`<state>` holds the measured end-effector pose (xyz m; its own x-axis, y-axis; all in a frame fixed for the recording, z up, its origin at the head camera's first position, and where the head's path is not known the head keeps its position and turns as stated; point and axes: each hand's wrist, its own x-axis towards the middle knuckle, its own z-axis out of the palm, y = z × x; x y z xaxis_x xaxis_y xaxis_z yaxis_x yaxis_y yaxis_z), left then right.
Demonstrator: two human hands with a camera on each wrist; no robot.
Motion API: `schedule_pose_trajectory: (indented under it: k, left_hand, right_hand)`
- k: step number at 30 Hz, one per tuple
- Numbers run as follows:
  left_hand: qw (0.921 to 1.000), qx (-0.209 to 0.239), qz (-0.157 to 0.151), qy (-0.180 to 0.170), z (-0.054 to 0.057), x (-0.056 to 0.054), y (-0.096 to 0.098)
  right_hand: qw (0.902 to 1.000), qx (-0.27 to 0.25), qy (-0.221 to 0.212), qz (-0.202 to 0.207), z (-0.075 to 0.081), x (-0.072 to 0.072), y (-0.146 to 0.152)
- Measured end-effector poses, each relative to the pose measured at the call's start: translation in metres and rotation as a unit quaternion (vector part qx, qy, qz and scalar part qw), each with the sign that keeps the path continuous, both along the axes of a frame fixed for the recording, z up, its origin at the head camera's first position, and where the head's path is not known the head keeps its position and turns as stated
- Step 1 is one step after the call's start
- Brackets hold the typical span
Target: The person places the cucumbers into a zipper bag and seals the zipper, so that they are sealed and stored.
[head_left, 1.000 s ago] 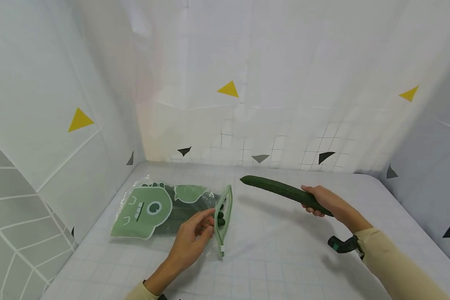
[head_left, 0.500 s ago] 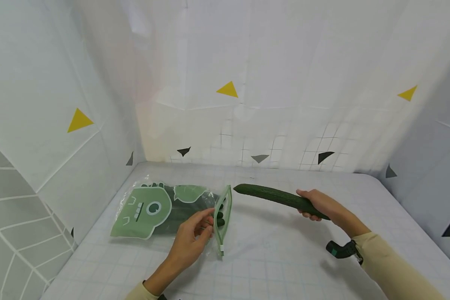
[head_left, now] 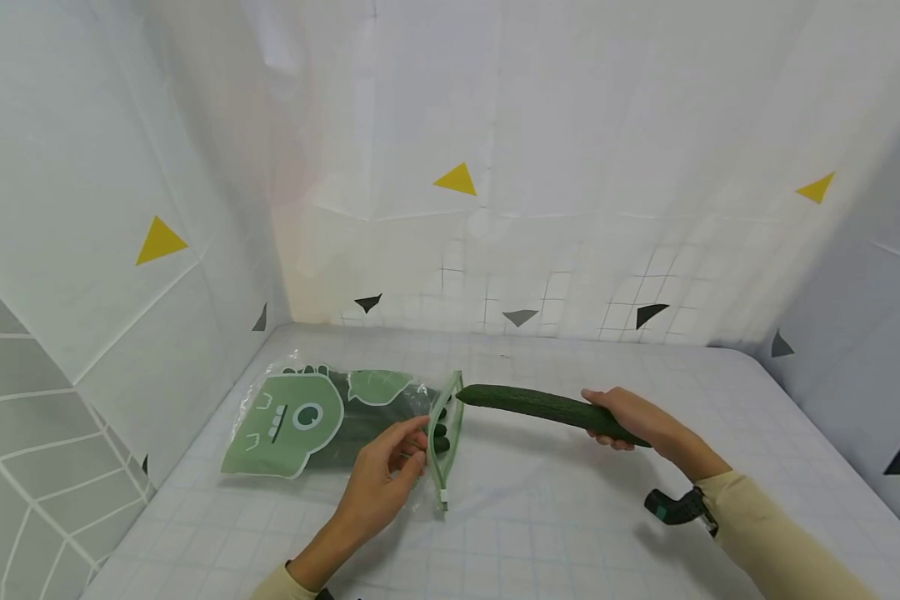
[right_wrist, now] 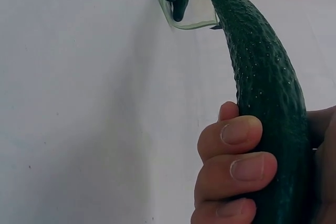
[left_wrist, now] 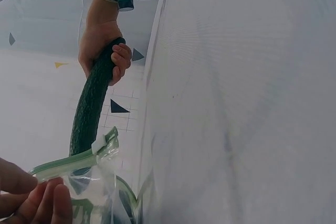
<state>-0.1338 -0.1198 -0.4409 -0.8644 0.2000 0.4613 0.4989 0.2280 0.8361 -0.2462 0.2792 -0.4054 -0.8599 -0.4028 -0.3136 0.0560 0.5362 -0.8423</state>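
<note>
A long green cucumber (head_left: pixel 532 403) lies across my right hand (head_left: pixel 633 417), which grips its thick end above the table. Its free tip points left, right at the green-edged mouth of a clear zip bag (head_left: pixel 322 417). My left hand (head_left: pixel 382 475) pinches the near side of that mouth between thumb and fingers, holding it open. Inside the bag show several other cucumbers (head_left: pixel 441 445), their ends facing the opening. In the right wrist view the curled fingers (right_wrist: pixel 247 166) wrap the held cucumber. A white slider (left_wrist: pixel 98 145) sits on the zip in the left wrist view.
The bag, printed with a green cartoon monster, lies on a white gridded table (head_left: pixel 540 533). White sheets form a back wall (head_left: pixel 607 125) and side walls, marked with yellow and dark triangles. A dark wrist device (head_left: pixel 678 506) juts out below the right wrist.
My right hand has moved left and slightly down with the cucumber, bringing its tip from right of the bag to the mouth. The left hand and bag have stayed in place.
</note>
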Motion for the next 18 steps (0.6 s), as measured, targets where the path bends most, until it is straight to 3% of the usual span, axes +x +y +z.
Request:
schedule_pose_trajectory:
  k: [18]
  left_hand:
    - [0.9999, -0.003, 0.002, 0.014, -0.002, 0.0, -0.001]
  right_hand:
    - [0.9993, -0.018, 0.015, 0.03, -0.015, -0.001, -0.022]
